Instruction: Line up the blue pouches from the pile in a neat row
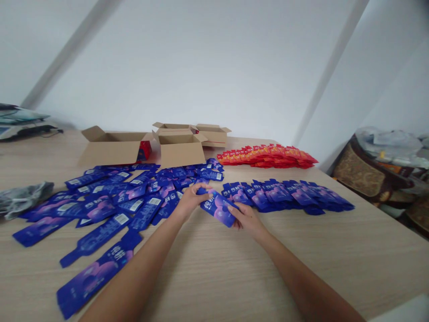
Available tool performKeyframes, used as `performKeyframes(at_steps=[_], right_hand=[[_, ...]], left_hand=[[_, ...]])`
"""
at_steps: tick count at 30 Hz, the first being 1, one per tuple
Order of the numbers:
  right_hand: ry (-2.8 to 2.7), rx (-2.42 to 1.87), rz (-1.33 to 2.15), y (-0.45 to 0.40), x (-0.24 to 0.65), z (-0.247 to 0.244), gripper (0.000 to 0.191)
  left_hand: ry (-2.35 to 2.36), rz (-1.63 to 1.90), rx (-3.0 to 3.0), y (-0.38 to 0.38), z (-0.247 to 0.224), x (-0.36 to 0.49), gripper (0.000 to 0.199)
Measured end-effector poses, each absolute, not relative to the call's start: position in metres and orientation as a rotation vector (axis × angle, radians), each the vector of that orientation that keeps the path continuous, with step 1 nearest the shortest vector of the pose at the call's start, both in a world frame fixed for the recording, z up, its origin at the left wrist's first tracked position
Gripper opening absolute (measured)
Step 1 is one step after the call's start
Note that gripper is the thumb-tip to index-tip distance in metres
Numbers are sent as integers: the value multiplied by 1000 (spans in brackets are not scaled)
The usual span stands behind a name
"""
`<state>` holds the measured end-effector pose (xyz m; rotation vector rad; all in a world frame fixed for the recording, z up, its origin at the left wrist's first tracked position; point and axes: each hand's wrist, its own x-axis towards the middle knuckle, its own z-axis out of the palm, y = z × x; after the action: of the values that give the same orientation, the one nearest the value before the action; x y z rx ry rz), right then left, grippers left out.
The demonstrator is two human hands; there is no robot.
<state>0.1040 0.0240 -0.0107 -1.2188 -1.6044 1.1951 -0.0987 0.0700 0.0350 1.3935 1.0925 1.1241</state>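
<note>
A blue and purple pouch (217,208) with white lettering is held tilted above the table between both hands. My left hand (193,199) pinches its upper left end, and my right hand (246,217) grips its lower right end. To the left lies a loose spread of similar blue pouches (100,230), some with barcodes facing up. Just right of my hands runs an overlapping row of blue pouches (284,194), all lettered side up. Behind that row, red and orange pouches (268,156) overlap in a thick row.
Several open cardboard boxes (182,150) stand at the back near the wall, one with something red beside it. A grey plastic bag (25,199) lies at the left edge. Past the table's right edge sits a brown patterned chair (362,170) with plastic bags on it.
</note>
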Motion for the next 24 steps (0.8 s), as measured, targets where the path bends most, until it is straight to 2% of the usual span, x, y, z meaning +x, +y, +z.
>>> performKeyframes(at_steps=[2, 5, 10, 12, 15, 19, 24], right_hand=[[-1569, -1145, 1373, 24, 101, -11, 44], [-1476, -1133, 1321, 24, 100, -9, 41], [-1476, -1209, 1077, 23, 103, -8, 39], [-1563, -1259, 925, 21, 104, -9, 39], [-1684, -1300, 780, 20, 103, -12, 39], [-1670, -1282, 790, 24, 101, -17, 32], [-1509, -1314, 825, 37, 116, -19, 30]], left_hand=[[1052, 1225, 1188, 67, 32, -91, 47], [908, 1219, 1029, 58, 27, -77, 43], [710, 682, 1181, 41, 10, -54, 42], [716, 614, 1204, 39, 5, -50, 41], [828, 652, 1220, 40, 2, -51, 36], [887, 701, 1299, 43, 2, -52, 35], [1108, 776, 1483, 48, -2, -50, 46]])
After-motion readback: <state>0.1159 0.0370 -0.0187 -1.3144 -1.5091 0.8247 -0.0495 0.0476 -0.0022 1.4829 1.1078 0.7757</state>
